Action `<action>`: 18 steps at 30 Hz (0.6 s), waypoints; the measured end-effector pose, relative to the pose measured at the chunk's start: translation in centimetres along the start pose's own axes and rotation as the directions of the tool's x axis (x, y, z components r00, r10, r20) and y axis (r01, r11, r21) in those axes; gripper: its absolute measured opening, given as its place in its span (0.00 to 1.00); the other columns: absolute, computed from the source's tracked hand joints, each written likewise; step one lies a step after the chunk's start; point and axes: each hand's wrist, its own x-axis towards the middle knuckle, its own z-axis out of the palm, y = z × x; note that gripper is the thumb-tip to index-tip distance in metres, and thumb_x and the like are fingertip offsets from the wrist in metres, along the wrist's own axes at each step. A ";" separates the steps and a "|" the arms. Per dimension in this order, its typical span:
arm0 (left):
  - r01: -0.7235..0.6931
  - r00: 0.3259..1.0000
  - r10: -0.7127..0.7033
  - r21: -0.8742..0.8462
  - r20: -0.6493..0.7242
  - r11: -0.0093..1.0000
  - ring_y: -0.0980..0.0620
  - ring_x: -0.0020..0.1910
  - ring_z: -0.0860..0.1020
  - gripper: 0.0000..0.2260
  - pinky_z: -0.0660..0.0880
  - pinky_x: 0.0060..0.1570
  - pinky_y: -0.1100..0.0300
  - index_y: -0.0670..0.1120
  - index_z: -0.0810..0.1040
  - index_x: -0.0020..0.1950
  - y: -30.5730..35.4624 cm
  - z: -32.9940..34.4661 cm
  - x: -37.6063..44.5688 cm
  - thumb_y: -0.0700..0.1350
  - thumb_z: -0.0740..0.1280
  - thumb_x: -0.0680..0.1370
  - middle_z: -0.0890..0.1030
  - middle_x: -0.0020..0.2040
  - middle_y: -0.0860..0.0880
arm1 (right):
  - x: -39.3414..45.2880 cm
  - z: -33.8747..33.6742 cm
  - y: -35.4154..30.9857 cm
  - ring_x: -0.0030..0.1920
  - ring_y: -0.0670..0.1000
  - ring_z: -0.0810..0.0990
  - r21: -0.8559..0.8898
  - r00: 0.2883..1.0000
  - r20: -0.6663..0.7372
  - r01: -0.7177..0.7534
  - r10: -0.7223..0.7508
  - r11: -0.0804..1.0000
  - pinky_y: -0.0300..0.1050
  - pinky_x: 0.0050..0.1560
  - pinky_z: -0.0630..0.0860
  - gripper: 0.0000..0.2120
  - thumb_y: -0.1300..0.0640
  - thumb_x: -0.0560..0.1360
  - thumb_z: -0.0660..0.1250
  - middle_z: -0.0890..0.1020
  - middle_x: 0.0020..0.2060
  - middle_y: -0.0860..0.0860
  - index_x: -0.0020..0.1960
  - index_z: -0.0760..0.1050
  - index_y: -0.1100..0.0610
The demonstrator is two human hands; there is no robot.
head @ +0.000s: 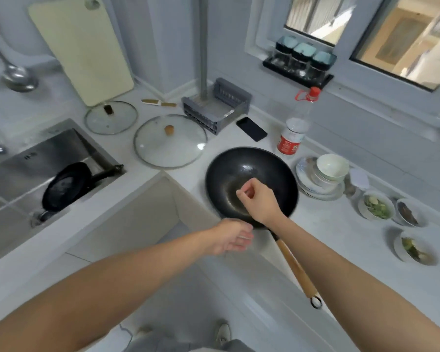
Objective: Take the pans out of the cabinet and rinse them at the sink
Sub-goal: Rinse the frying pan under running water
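A white L-shaped desk (pixel 148 179) carries a wok (pixel 264 171); the small pan (pixel 64 186) lies in the sink (pixel 23 161). The right hand (pixel 258 199) curls its grip empty over the wok; the left hand (pixel 233 238) has a relaxed, empty grip.

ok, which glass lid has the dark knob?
The smaller round glass lid below the pale cutting board; the larger glass lid beside it has a tan knob.
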 end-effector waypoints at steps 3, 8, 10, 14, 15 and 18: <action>-0.136 0.986 0.134 -0.011 -0.100 0.991 0.48 0.52 0.81 0.08 0.79 0.48 0.59 0.45 0.74 0.60 2.0 -6.9 -2.4 0.41 0.62 0.82 0.82 0.60 0.42 | 2.9 5.7 -6.2 0.32 0.43 0.75 -0.001 0.987 0.133 0.086 -0.085 0.996 0.37 0.35 0.68 0.10 0.54 0.76 0.69 0.78 0.30 0.44 0.38 0.71 0.49; -0.228 0.918 0.191 -0.069 -0.348 0.971 0.52 0.39 0.78 0.04 0.74 0.40 0.62 0.47 0.77 0.50 2.7 -21.6 -7.3 0.40 0.63 0.80 0.80 0.43 0.48 | 6.9 17.0 -16.1 0.36 0.52 0.77 -0.011 0.943 0.322 0.094 -0.085 0.996 0.44 0.40 0.73 0.08 0.56 0.76 0.68 0.81 0.34 0.52 0.41 0.76 0.59; -0.250 0.889 0.162 -0.156 -0.428 0.956 0.50 0.43 0.79 0.04 0.74 0.41 0.60 0.46 0.78 0.51 2.6 -27.3 -8.8 0.42 0.63 0.80 0.80 0.45 0.47 | 8.1 21.1 -19.7 0.38 0.52 0.78 -0.030 0.906 0.414 0.109 -0.087 0.994 0.43 0.41 0.73 0.08 0.54 0.76 0.69 0.82 0.36 0.50 0.40 0.75 0.55; -0.265 0.834 0.019 -0.370 -0.551 0.891 0.49 0.46 0.81 0.07 0.78 0.44 0.57 0.44 0.79 0.56 2.3 -37.3 -10.3 0.44 0.64 0.81 0.81 0.48 0.48 | 11.6 28.5 -25.5 0.43 0.53 0.78 -0.163 0.849 0.515 0.232 -0.118 0.959 0.44 0.45 0.73 0.08 0.53 0.76 0.66 0.80 0.40 0.51 0.39 0.73 0.52; -0.267 0.821 -0.012 -0.402 -0.571 0.876 0.48 0.46 0.81 0.08 0.78 0.44 0.57 0.43 0.80 0.56 2.4 -39.3 -10.2 0.44 0.64 0.81 0.81 0.48 0.48 | 12.7 30.1 -26.5 0.45 0.55 0.78 -0.196 0.830 0.547 0.259 -0.114 0.946 0.44 0.46 0.74 0.07 0.54 0.77 0.65 0.81 0.41 0.53 0.40 0.73 0.53; -0.295 0.768 -0.109 -0.499 -0.632 0.815 0.48 0.46 0.80 0.06 0.78 0.45 0.55 0.43 0.79 0.52 2.6 -45.4 -8.8 0.43 0.63 0.81 0.80 0.47 0.46 | 17.5 35.8 -28.9 0.48 0.58 0.80 -0.295 0.751 0.651 0.384 -0.110 0.875 0.46 0.46 0.75 0.08 0.53 0.78 0.63 0.82 0.45 0.55 0.49 0.77 0.57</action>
